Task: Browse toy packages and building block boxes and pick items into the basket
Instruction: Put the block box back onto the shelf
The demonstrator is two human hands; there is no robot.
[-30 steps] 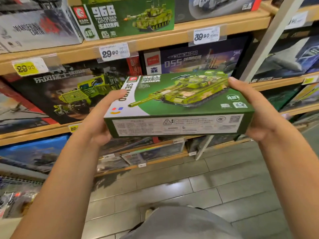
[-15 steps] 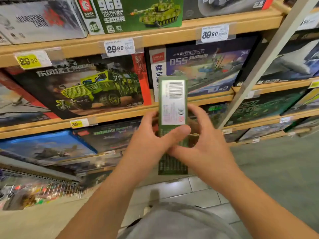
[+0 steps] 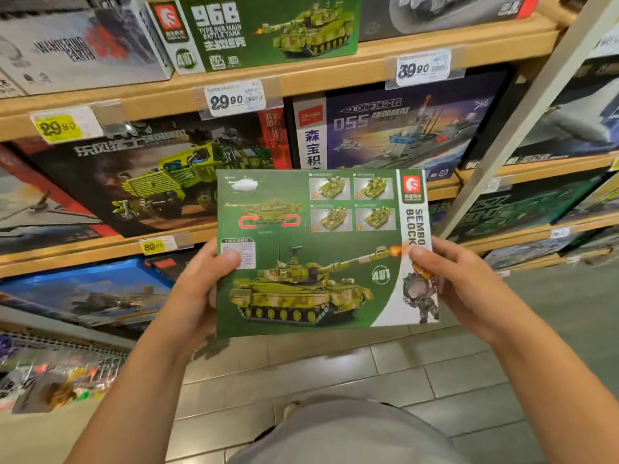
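I hold a green tank building block box (image 3: 318, 252) upright in front of the shelves, its printed back face toward me. My left hand (image 3: 197, 289) grips its lower left edge, thumb on the face. Its right edge is pinched by my right hand (image 3: 459, 283), thumb near the printed gun muzzle. A matching green 96B tank box (image 3: 264, 28) stands on the top shelf. No basket is in view.
Wooden shelves (image 3: 301, 78) carry a truck box (image 3: 160, 175), a blue warship box (image 3: 402, 128) and price tags. A white upright post (image 3: 522, 128) stands to the right. Small toys on a wire rack (image 3: 50, 373) lie at lower left. Grey tiled floor (image 3: 368, 373) is below.
The box went from lying flat with its front up, to end-on with the barcode showing, to upright with its back face toward me. Both hands shifted to its side edges.
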